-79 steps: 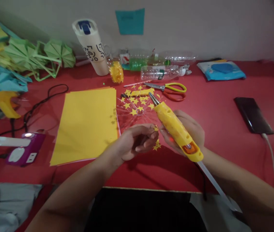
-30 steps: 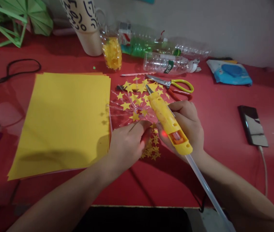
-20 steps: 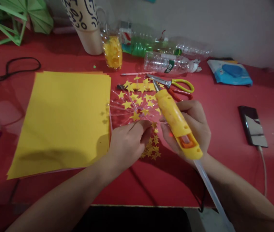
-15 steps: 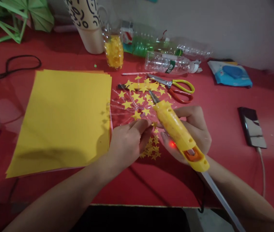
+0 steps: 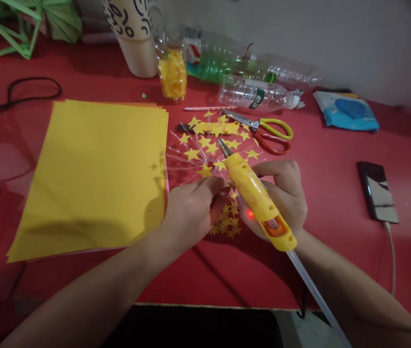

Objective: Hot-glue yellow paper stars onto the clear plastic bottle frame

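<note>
My right hand (image 5: 281, 193) is wrapped round a yellow hot glue gun (image 5: 251, 188), its metal nozzle pointing up and left and a clear glue stick (image 5: 317, 295) trailing out behind. A red light glows on its side. My left hand (image 5: 194, 205) is closed in a pinch beside the right fingertips; what it holds is hidden by its fingers. Just beyond the hands, yellow paper stars (image 5: 192, 154) lie among clear plastic strips (image 5: 180, 167) that fan out from a bottle-neck ring. A heap of smaller yellow stars (image 5: 227, 224) lies below the fingers.
Yellow paper sheets (image 5: 96, 174) are stacked at left. Behind the stars are scissors (image 5: 274, 133), a pencil (image 5: 205, 108), a clear bottle (image 5: 242, 93) and a container of yellow pieces (image 5: 172, 75). A wipes pack (image 5: 346, 111) and a cabled black device (image 5: 375, 191) lie at right.
My right hand and the glue gun have shifted a little to the left, closer to my left hand. My left hand has stayed nearly still, pinched as before.
</note>
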Demonstrator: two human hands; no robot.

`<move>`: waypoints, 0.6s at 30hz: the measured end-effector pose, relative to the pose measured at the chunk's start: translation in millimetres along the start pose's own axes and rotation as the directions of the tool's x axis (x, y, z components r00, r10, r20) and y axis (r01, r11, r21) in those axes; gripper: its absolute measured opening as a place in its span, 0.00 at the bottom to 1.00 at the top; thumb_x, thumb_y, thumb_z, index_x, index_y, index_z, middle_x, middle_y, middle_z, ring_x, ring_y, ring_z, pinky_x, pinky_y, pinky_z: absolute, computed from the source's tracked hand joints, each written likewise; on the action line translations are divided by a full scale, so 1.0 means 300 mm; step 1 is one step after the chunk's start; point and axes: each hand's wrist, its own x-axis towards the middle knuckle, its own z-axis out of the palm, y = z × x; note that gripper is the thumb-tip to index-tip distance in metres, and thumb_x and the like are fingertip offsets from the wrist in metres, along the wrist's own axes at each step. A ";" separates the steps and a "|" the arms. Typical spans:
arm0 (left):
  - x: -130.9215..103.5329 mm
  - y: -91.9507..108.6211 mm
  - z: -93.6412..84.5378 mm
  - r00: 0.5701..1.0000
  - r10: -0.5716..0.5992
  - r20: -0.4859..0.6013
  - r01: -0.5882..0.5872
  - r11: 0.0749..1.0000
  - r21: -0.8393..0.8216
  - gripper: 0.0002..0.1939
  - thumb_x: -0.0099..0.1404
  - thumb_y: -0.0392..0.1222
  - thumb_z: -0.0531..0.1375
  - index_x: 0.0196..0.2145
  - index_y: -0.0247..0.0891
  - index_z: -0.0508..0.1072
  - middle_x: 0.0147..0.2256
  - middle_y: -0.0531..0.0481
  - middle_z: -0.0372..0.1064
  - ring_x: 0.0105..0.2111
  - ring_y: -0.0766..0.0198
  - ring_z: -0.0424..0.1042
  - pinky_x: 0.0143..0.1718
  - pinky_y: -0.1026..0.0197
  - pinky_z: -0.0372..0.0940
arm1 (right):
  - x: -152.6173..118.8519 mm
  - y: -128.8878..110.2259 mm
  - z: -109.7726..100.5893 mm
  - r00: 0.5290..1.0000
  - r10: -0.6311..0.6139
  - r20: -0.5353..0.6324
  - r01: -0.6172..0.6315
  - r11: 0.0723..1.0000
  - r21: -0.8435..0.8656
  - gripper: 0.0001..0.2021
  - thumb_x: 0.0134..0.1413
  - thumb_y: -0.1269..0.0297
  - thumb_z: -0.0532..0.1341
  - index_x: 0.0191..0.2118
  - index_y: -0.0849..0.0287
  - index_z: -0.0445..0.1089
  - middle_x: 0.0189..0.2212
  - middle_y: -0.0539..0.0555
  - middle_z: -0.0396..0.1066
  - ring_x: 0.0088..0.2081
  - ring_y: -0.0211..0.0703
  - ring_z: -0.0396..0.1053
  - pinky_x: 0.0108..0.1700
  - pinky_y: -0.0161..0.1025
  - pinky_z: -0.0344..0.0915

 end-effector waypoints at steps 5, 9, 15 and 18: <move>-0.002 -0.005 0.005 0.999 0.023 -0.034 -0.024 0.998 -0.050 0.09 0.67 0.38 0.55 0.35 0.37 0.75 0.23 0.52 0.73 0.22 0.66 0.71 0.24 0.65 0.60 | 0.000 0.000 0.001 1.000 0.025 0.013 -0.025 0.999 0.033 0.03 0.58 0.68 0.60 0.37 0.51 0.66 0.38 0.53 0.69 0.37 0.46 0.68 0.38 0.47 0.64; 0.001 -0.005 -0.001 1.000 -0.009 -0.020 0.008 0.998 -0.055 0.08 0.66 0.38 0.55 0.35 0.37 0.75 0.24 0.52 0.74 0.23 0.66 0.72 0.26 0.66 0.62 | 0.001 0.005 -0.005 1.000 -0.012 0.006 0.012 0.998 0.056 0.04 0.54 0.69 0.62 0.36 0.54 0.67 0.37 0.54 0.69 0.37 0.45 0.67 0.37 0.46 0.65; -0.001 -0.011 0.009 0.998 -0.002 -0.062 -0.002 0.997 -0.074 0.09 0.65 0.37 0.55 0.35 0.36 0.75 0.23 0.51 0.74 0.22 0.66 0.71 0.26 0.66 0.64 | 0.003 0.003 -0.020 0.998 0.061 0.030 -0.063 0.996 0.062 0.05 0.52 0.69 0.63 0.36 0.54 0.68 0.38 0.55 0.68 0.38 0.45 0.68 0.36 0.46 0.68; -0.002 -0.012 0.015 0.997 0.001 -0.081 -0.008 0.997 -0.080 0.09 0.65 0.37 0.55 0.34 0.36 0.76 0.24 0.51 0.75 0.22 0.66 0.71 0.26 0.65 0.64 | 0.003 0.004 -0.014 0.999 0.037 0.023 -0.038 0.998 0.055 0.02 0.54 0.66 0.62 0.35 0.55 0.68 0.38 0.54 0.68 0.37 0.44 0.67 0.37 0.46 0.67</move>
